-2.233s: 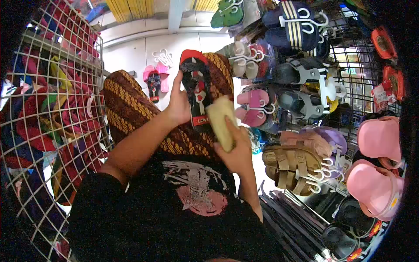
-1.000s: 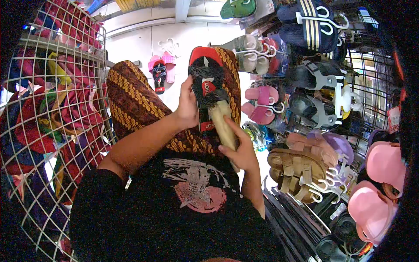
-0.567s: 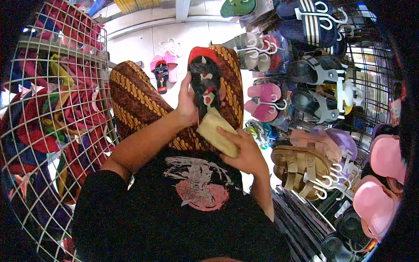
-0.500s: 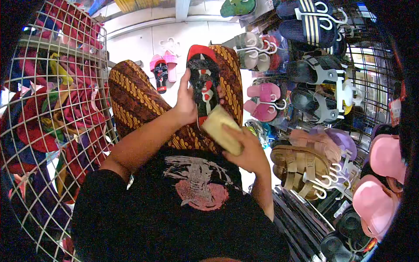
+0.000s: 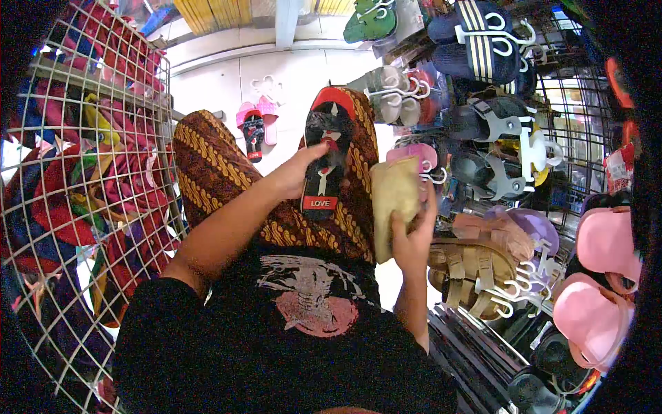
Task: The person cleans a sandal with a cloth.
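My left hand [image 5: 301, 170] grips a black and red sandal [image 5: 321, 183] by its edge, thumb on top, above my patterned trouser leg. The sandal's heel shows a red patch reading LOVE. To the right of it, my right hand [image 5: 412, 233] is closed on a folded yellowish cloth [image 5: 396, 200], held apart from the sandal. Farther forward on the white floor lie a small black and red sandal [image 5: 254, 135] and a pink pair [image 5: 268, 121].
At the left stands a white wire grid [image 5: 89, 207] with colourful items behind it. On the right hang many sandals, among them a striped dark blue pair [image 5: 476, 43], brown sandals [image 5: 469, 272] and pink clogs [image 5: 589, 314].
My right hand and the cloth have moved right, away from the sandal. The sandal's heel patch is now uncovered, and my left thumb has shifted onto the sandal's top.
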{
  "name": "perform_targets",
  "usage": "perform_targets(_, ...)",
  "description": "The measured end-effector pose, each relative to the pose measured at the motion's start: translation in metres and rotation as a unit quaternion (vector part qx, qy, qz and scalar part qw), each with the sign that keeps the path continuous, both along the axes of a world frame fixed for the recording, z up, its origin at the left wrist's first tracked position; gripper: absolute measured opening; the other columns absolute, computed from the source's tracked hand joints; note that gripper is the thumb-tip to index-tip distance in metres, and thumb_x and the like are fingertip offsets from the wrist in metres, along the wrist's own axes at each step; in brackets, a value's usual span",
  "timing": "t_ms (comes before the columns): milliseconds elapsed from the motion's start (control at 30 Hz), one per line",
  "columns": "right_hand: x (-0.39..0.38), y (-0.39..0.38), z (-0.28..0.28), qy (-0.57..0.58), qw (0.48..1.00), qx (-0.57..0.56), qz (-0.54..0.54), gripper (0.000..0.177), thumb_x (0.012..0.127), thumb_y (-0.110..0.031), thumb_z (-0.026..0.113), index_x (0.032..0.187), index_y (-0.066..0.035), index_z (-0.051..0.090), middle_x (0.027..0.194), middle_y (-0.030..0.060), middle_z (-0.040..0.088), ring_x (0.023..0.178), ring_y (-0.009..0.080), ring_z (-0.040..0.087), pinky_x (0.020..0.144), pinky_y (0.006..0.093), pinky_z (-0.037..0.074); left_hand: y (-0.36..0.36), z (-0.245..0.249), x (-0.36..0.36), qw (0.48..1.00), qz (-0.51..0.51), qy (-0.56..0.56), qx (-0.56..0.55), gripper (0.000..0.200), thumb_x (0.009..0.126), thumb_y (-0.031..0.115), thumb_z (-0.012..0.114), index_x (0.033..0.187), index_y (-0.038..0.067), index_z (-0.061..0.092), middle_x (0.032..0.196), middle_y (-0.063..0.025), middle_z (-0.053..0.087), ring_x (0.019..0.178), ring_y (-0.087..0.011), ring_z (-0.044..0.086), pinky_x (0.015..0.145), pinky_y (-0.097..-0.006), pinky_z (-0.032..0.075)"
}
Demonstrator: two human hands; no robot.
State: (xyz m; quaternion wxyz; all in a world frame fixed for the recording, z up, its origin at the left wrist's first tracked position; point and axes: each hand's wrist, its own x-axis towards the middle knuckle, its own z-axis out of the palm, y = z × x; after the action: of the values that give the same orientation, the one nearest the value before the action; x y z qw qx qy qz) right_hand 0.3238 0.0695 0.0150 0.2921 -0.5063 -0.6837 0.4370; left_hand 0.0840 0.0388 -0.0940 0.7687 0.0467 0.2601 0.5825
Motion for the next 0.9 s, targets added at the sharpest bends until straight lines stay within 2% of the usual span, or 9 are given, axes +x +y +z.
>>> perform_targets(33,-0.009,-0.001,0.006,0.046,0.997,0.000,-0.054,0.055,0.088,-0.007,0.065,0.139,0.001,0.044,0.132,0.0161,0.053,0.118,0.0268,0.054,0.101,0.0381,0.043,-0.001,-0.010,-0.002,0.999,-0.023,-0.034,0.014,0.045,0.093,0.035,0.066,0.124,0.004,0.056,0.110,-0.0094,0.067,0.102,-0.0228,0.066,0.089,-0.0436,0.055)
perform_targets(167,-0.016,0.015,0.009,-0.132,0.973,0.177,0.062,0.037,0.081,-0.005,0.068,0.117,-0.004,0.060,0.122,0.0177,0.058,0.113,0.0377,0.056,0.098,0.0444,0.046,-0.002,0.001,0.002,0.994,-0.041,0.061,0.086,0.060,0.084,0.009,0.075,0.136,0.001,0.047,0.129,-0.0124,0.061,0.116,-0.0234,0.061,0.101,-0.0419,0.051)
perform_targets(200,-0.023,0.018,0.014,-0.140,0.968,0.190,0.089,0.038,0.079,-0.004,0.069,0.116,-0.005,0.061,0.120,0.0164,0.058,0.111,0.0367,0.056,0.096,0.0443,0.046,0.000,0.013,-0.001,0.983,-0.068,0.118,0.126,0.066,0.081,0.016,0.080,0.136,0.002,0.048,0.126,-0.0073,0.060,0.116,-0.0199,0.057,0.104,-0.0365,0.045)
perform_targets(267,-0.035,0.025,0.020,-0.153,0.953,0.218,0.144,0.041,0.076,-0.004,0.070,0.116,-0.007,0.062,0.115,0.0138,0.059,0.107,0.0347,0.057,0.093,0.0441,0.046,-0.001,0.011,-0.004,0.886,-0.117,0.405,0.193,0.073,0.076,0.016,0.083,0.137,0.000,0.047,0.131,-0.0085,0.057,0.122,-0.0204,0.052,0.108,-0.0331,0.039)
perform_targets(467,-0.049,0.041,-0.001,-0.134,0.943,0.242,0.186,0.047,0.073,0.000,0.070,0.118,-0.010,0.064,0.115,0.0116,0.059,0.108,0.0349,0.054,0.095,0.0441,0.044,-0.003,0.013,-0.010,0.846,-0.183,0.445,0.231,0.086,0.071,0.016,0.087,0.143,0.000,0.041,0.134,-0.0086,0.055,0.125,-0.0203,0.048,0.110,-0.0313,0.034)
perform_targets(500,-0.052,0.038,-0.005,-0.115,0.951,0.208,0.198,0.047,0.073,0.000,0.070,0.118,-0.010,0.064,0.115,0.0114,0.060,0.110,0.0351,0.054,0.096,0.0440,0.044,-0.004,0.011,-0.012,0.784,-0.203,0.518,0.274,0.087,0.071,0.017,0.087,0.143,0.000,0.041,0.135,-0.0067,0.053,0.125,-0.0196,0.047,0.111,-0.0324,0.033)
perform_targets(633,-0.043,0.054,0.005,-0.118,0.963,0.083,0.228,0.044,0.076,-0.001,0.072,0.119,-0.006,0.063,0.116,0.0132,0.061,0.112,0.0345,0.056,0.100,0.0407,0.045,-0.010,-0.006,-0.008,0.929,-0.087,0.288,0.218,0.071,0.082,0.015,0.078,0.142,0.001,0.043,0.137,-0.0051,0.052,0.126,-0.0188,0.047,0.110,-0.0333,0.034)
perform_targets(700,-0.042,0.058,0.011,-0.131,0.963,0.069,0.225,0.034,0.079,-0.004,0.070,0.112,0.000,0.061,0.102,0.0146,0.063,0.098,0.0307,0.060,0.089,0.0361,0.046,-0.005,-0.025,0.006,0.989,-0.064,0.121,0.057,0.063,0.087,0.013,0.072,0.142,0.002,0.043,0.138,-0.0049,0.052,0.126,-0.0180,0.047,0.110,-0.0330,0.035)
perform_targets(900,-0.028,0.068,0.010,-0.057,0.952,0.022,0.300,0.040,0.077,-0.003,0.071,0.115,-0.002,0.061,0.111,0.0141,0.063,0.107,0.0339,0.060,0.094,0.0391,0.048,-0.006,-0.006,-0.009,0.902,-0.093,0.387,0.169,0.056,0.095,0.015,0.063,0.145,0.004,0.040,0.138,-0.0061,0.051,0.127,-0.0165,0.047,0.109,-0.0349,0.037)
